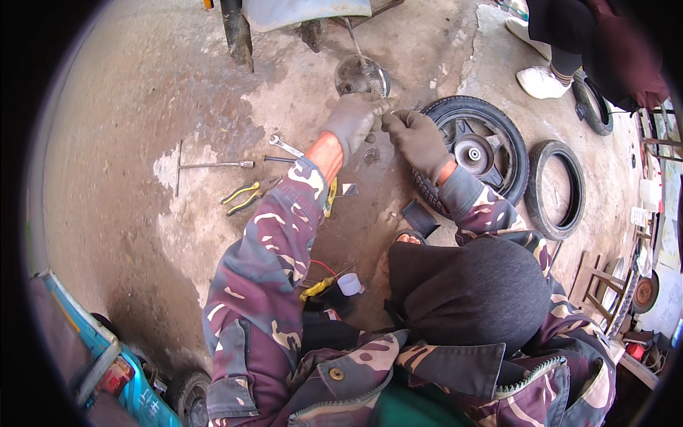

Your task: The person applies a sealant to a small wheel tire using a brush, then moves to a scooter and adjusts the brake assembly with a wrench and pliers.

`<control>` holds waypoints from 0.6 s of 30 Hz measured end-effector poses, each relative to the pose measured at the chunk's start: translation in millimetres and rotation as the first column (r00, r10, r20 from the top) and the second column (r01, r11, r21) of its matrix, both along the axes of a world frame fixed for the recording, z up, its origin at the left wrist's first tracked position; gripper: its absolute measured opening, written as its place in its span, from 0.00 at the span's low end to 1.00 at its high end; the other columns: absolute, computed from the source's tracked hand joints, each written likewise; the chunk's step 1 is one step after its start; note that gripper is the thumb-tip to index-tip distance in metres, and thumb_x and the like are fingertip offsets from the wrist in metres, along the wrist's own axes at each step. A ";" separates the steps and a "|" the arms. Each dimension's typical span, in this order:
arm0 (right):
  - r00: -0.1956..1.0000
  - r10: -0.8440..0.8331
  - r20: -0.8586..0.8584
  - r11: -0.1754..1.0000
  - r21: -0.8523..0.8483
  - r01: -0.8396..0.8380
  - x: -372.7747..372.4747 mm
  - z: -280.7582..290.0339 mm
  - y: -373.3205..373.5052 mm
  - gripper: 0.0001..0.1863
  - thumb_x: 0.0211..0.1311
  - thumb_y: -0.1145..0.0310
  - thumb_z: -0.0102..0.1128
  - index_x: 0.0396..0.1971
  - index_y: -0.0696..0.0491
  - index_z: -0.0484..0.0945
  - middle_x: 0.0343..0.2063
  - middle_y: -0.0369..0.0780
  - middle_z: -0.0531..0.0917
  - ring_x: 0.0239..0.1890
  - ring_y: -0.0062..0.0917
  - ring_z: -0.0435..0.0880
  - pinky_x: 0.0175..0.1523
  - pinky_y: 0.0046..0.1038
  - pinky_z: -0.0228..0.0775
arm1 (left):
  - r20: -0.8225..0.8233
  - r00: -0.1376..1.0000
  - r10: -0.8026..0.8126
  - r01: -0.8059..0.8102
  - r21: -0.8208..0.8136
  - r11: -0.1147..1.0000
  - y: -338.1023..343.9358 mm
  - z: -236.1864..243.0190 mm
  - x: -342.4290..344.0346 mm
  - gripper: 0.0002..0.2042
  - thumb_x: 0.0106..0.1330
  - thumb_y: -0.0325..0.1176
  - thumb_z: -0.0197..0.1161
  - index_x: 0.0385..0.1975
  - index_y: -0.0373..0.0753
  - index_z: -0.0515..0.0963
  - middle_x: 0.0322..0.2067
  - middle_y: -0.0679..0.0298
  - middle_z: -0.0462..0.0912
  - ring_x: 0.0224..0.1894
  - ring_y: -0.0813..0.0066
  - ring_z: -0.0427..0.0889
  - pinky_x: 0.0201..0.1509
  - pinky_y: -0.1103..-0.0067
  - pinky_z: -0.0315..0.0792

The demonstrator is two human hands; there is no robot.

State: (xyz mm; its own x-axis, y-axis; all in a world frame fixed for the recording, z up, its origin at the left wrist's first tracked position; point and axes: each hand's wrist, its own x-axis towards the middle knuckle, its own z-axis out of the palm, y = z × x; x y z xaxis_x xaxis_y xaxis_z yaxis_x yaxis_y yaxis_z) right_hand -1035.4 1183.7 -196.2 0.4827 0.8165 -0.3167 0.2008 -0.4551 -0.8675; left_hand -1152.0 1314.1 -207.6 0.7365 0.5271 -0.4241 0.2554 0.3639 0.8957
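My grey-gloved left hand and right hand curl closed, contents unclear, the latter beside a heavy-looking, black-tyred metal wheel, best gripped by tread.

Head-ht POV, fisheye, facing dn, fairly nr

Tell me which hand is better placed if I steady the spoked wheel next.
Probably your right hand: in this view it overlaps the left edge of the spoked wheel, while your left hand is farther left. Whether either pinches something small is unclear.
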 end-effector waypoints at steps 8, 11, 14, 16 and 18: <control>0.870 0.002 -0.493 1.000 -0.018 -0.013 11.0 -0.8 -2.7 0.18 0.75 0.51 0.60 0.46 0.51 0.85 0.30 0.37 0.87 0.25 0.23 0.85 0.31 0.29 0.77 | 0.032 0.999 -0.005 0.007 -0.063 0.998 5.3 2.0 -5.7 0.15 0.73 0.47 0.70 0.43 0.41 0.86 0.26 0.71 0.81 0.24 0.80 0.75 0.25 0.78 0.67; 0.446 0.098 -0.890 0.991 0.130 0.041 17.0 -4.1 -5.8 0.20 0.81 0.51 0.50 0.50 0.53 0.81 0.31 0.36 0.86 0.24 0.21 0.82 0.26 0.23 0.72 | 0.051 0.996 -0.073 0.080 -0.154 0.985 8.4 5.4 -10.2 0.13 0.75 0.46 0.68 0.46 0.44 0.85 0.27 0.72 0.84 0.25 0.82 0.77 0.29 0.81 0.66; 0.318 0.042 -0.947 0.991 0.081 0.111 15.2 -10.2 -5.2 0.18 0.81 0.53 0.54 0.50 0.53 0.80 0.30 0.36 0.86 0.23 0.21 0.81 0.27 0.22 0.71 | 0.069 0.996 -0.051 0.063 -0.184 0.981 7.2 6.8 -10.1 0.13 0.76 0.46 0.67 0.46 0.44 0.85 0.26 0.73 0.84 0.24 0.82 0.77 0.29 0.82 0.66; 0.426 -0.126 -0.896 0.984 -0.059 0.168 10.9 -11.2 -3.2 0.17 0.78 0.52 0.60 0.47 0.52 0.82 0.29 0.36 0.87 0.23 0.21 0.81 0.28 0.22 0.70 | 0.083 0.995 -0.059 0.073 -0.171 0.983 6.7 5.6 -10.8 0.13 0.76 0.46 0.67 0.48 0.43 0.86 0.28 0.71 0.84 0.25 0.82 0.77 0.27 0.81 0.67; 0.831 -0.063 -0.553 0.998 -0.044 0.047 8.1 -6.7 -1.2 0.18 0.75 0.51 0.65 0.43 0.53 0.84 0.29 0.36 0.87 0.23 0.20 0.81 0.28 0.22 0.68 | 0.058 0.997 -0.056 0.062 -0.097 0.993 5.7 2.7 -10.2 0.14 0.76 0.45 0.67 0.49 0.42 0.87 0.30 0.69 0.85 0.25 0.82 0.77 0.26 0.80 0.68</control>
State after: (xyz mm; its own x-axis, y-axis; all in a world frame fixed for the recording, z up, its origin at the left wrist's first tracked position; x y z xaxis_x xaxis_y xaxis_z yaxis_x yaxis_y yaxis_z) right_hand -1027.2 1182.5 -203.0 0.2635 0.7809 -0.5664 -0.3358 -0.4761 -0.8127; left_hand -1162.2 1319.8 -204.9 0.7886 0.4400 -0.4296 0.2303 0.4365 0.8697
